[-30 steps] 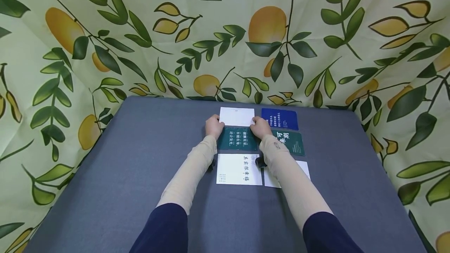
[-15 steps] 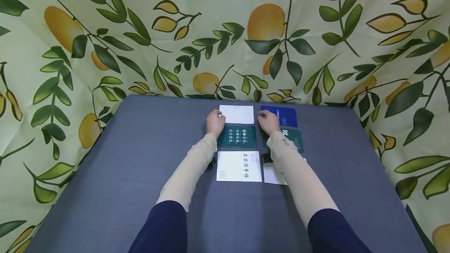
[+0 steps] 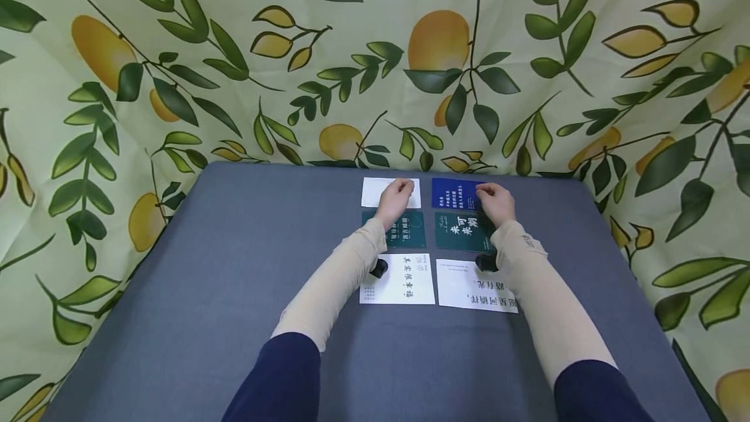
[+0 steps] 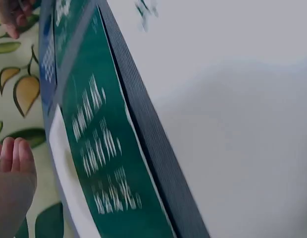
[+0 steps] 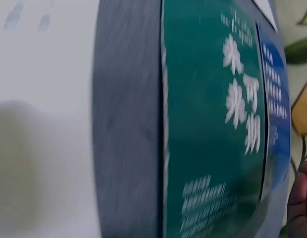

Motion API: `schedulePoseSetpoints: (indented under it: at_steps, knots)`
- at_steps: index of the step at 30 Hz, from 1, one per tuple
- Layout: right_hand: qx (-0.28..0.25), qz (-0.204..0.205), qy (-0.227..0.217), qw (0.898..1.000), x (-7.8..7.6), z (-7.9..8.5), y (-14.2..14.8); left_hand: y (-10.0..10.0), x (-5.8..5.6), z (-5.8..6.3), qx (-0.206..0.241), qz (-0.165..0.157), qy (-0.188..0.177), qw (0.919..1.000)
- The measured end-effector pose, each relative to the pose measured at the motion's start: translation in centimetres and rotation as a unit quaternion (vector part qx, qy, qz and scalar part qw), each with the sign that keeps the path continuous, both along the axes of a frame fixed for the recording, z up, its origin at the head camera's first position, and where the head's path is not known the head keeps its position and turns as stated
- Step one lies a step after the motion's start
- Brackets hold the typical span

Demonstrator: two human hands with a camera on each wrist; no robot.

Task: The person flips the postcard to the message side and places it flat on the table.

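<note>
Six-panel layout aside, several printed cards lie in two columns. My left hand (image 3: pixel 394 202) is over the right part of the back white card (image 3: pixel 372 191), its fingers loosely bent with nothing visible in them. In the left wrist view the left hand (image 4: pixel 15 183) shows at the lower left, beyond the left green card (image 4: pixel 101 139). My right hand (image 3: pixel 497 204) is at the right end of the blue card (image 3: pixel 454 194), fingertips right at its edge. The right wrist view shows the right hand (image 5: pixel 299 198) partly, past the right green card (image 5: pixel 208 114).
Two white cards, the left one (image 3: pixel 389 285) and the right one (image 3: pixel 469 282), lie nearest me on the grey table (image 3: pixel 246 266). A black wrist device (image 3: pixel 379 269) sits under the left wrist. A leaf-and-fruit patterned cloth (image 3: pixel 346 12) hangs behind the table.
My right hand has moved right, from the back white card's right edge across to the blue card's right end. My left hand has left the white card's left edge and shifted right over it.
</note>
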State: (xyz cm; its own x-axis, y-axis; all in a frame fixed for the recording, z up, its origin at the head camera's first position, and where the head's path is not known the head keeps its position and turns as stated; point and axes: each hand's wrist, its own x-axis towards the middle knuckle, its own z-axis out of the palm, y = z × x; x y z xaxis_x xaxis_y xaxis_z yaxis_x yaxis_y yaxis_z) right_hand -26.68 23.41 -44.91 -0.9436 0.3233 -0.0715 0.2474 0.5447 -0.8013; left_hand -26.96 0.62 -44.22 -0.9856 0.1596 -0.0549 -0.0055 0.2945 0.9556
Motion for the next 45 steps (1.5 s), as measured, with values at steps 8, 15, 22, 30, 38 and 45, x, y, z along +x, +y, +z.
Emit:
schedulePoseSetpoints:
  at_steps: [8, 15, 22, 30, 38, 45]
  knots:
    - [-0.059, 0.012, -0.05, 0.997, 1.0, -0.4, 2.9, 2.9, 0.3, 0.3, 0.16, -0.064, -0.139, 0.9752]
    - [-0.09, 0.019, -0.069, 0.993, 1.5, -0.6, 2.9, 4.8, 0.3, -0.4, 0.239, -0.053, -0.174, 0.9539]
    - [-0.112, 0.009, -0.084, 0.99, 1.5, -0.7, 2.0, 5.5, 0.2, -1.0, 0.237, -0.041, -0.194, 0.951]
    - [-0.141, 0.005, -0.073, 0.987, 1.1, -0.8, 1.9, 5.7, 0.0, -0.9, 0.255, -0.006, -0.188, 0.9485]
    - [-0.21, -0.008, -0.073, 0.975, 1.5, -0.5, 2.1, 5.2, -0.2, -1.4, 0.267, 0.017, -0.215, 0.9393]
    - [-0.234, -0.051, -0.038, 0.97, 1.3, -0.3, 2.1, 5.2, 0.0, -0.7, 0.238, 0.002, -0.203, 0.9496]
